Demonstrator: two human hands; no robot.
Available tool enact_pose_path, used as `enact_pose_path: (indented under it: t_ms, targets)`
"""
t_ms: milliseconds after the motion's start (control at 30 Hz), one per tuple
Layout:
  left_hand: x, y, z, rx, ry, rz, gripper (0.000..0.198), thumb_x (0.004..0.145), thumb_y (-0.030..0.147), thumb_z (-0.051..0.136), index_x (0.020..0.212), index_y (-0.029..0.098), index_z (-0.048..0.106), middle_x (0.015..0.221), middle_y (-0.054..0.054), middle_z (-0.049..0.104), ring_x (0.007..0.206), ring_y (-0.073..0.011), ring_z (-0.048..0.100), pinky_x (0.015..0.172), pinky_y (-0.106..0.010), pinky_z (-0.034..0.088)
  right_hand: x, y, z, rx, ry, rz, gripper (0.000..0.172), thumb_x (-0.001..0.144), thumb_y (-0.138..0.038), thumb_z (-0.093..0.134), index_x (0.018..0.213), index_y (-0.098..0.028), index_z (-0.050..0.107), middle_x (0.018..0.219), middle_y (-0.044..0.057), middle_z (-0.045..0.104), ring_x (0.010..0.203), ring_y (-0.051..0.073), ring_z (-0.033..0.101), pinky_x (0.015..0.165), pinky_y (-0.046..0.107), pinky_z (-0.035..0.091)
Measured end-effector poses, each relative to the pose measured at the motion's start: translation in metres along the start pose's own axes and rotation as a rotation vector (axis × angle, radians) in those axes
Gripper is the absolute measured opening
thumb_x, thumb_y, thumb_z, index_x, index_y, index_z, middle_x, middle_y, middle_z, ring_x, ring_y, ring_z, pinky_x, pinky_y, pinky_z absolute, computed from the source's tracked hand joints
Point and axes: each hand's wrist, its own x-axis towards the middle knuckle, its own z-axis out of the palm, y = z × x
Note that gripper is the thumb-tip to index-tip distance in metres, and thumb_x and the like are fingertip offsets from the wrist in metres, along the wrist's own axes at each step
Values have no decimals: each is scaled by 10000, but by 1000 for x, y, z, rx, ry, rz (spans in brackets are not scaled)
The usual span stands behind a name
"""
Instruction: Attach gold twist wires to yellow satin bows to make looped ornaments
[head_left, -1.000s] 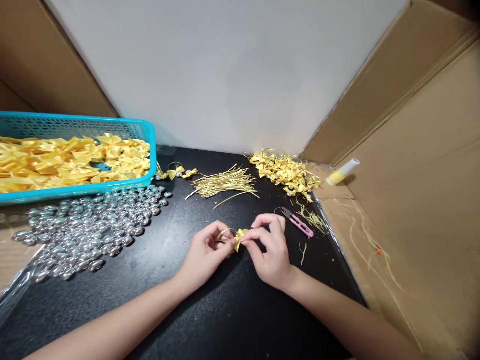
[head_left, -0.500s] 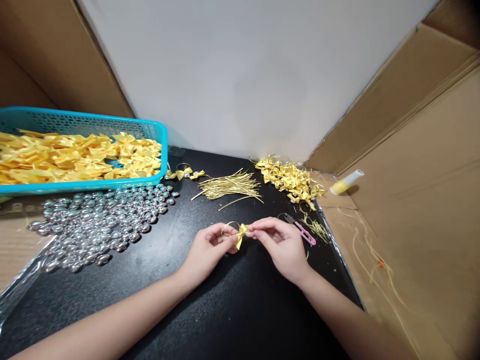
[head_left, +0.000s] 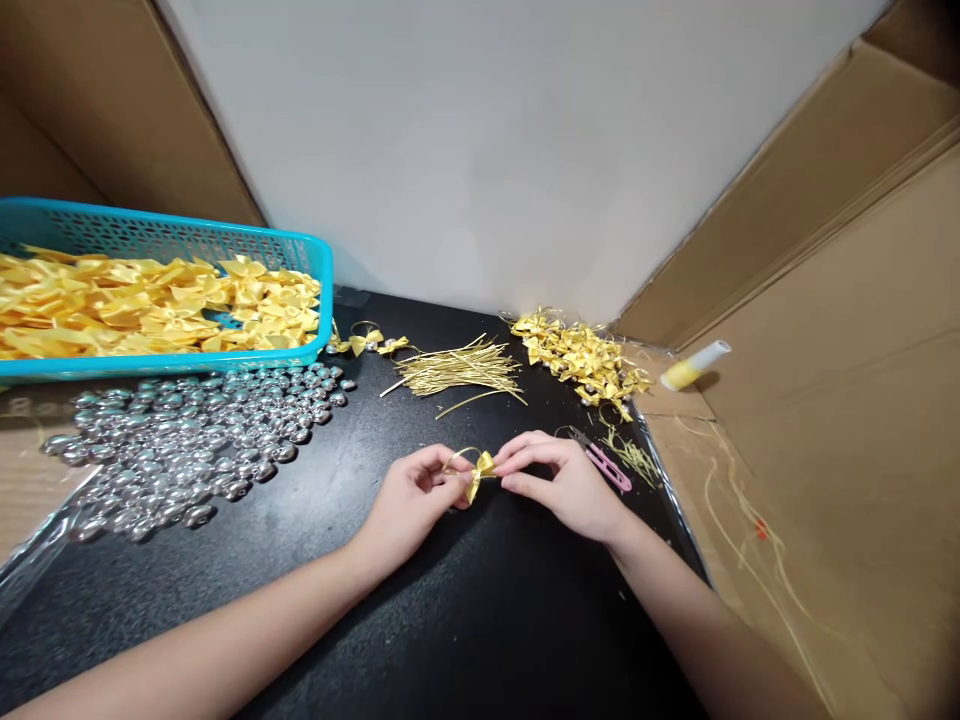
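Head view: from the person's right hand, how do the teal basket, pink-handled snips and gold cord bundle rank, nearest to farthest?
1. Pink-handled snips: just right of the right hand.
2. Gold cord bundle: ahead and to the left.
3. Teal basket: far left, behind the silver beads.

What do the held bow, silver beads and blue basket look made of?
Bow: likely satin ribbon; soft sheen, folded fabric-like loops.
Silver beads: mirror-bright, metallic finish with sharp highlights; metal or metal-coated plastic, the look can't settle which.
Basket: probably moulded plastic, slightly glossy; smooth rounded rim, evenly coloured, with regular perforations in the walls.
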Motion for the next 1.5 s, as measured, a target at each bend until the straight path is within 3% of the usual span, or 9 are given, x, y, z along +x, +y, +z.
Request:
enact_pose_path:
  t_ms: [300, 467, 600, 733, 1033, 1200, 1500]
  targets:
    - [2, -4, -1, -5, 24, 2, 160, 724, 291, 697, 757, 152, 627, 573, 28, 654, 554, -96, 594, 590, -200, 474, -8, -9, 3, -129, -69, -41, 98, 779, -163, 716, 830, -234, 758, 882, 31, 719, 898, 170, 625, 871, 359, 464]
    - [1, -3, -1, -10, 9, -9, 151, 724, 282, 695, 754, 151, 627, 564, 32, 650, 549, -91, 589, 583, -195, 471, -6, -6, -1, -170, -50, -139, 116, 759, -138, 730, 824, -228, 762, 987, 42, 621, 970, 164, 600, 912, 350, 458]
    - [1, -2, 0, -29, 5, -15, 159, 721, 288, 695, 750, 149, 623, 555, 33, 646, 537, -85, 576, 576, -192, 467, -3, -4, -1, -164, -121, -221, 126, 758, -125, 727, 836, -218, 761, 950, 38, 599, 913, 146, 610, 869, 321, 483]
    - [1, 0, 2, -37, 16, -26, 154, 701, 277, 700, 728, 149, 617, 545, 34, 640, 528, -84, 565, 564, -191, 461, -3, -2, 0, -188, -104, -292, 98, 781, -147, 709, 831, -217, 755, 904, 36, 612, 862, 143, 604, 835, 324, 494]
    - [1, 1, 2, -34, 28, -31, 160, 686, 289, 700, 719, 156, 618, 551, 30, 639, 526, -96, 571, 569, -209, 472, -6, 0, 4, -135, -86, -290, 75, 813, -203, 682, 837, -218, 751, 883, 38, 608, 830, 137, 599, 778, 303, 510]
    - [1, 2, 2, -13, 23, -29, 154, 689, 289, 694, 721, 159, 618, 547, 25, 640, 524, -108, 582, 575, -224, 481, -6, 5, 6, -10, 36, -275, 62, 787, -246, 715, 829, -246, 760, 844, 29, 580, 803, 141, 577, 738, 305, 493]
    - [1, 2, 1, 11, 13, -22, 158, 699, 297, 695, 709, 159, 618, 558, 18, 646, 526, -114, 590, 572, -228, 476, -3, 13, 13, 340, 32, -161, 110, 711, -361, 778, 747, -257, 768, 781, 19, 541, 771, 139, 551, 733, 303, 483]
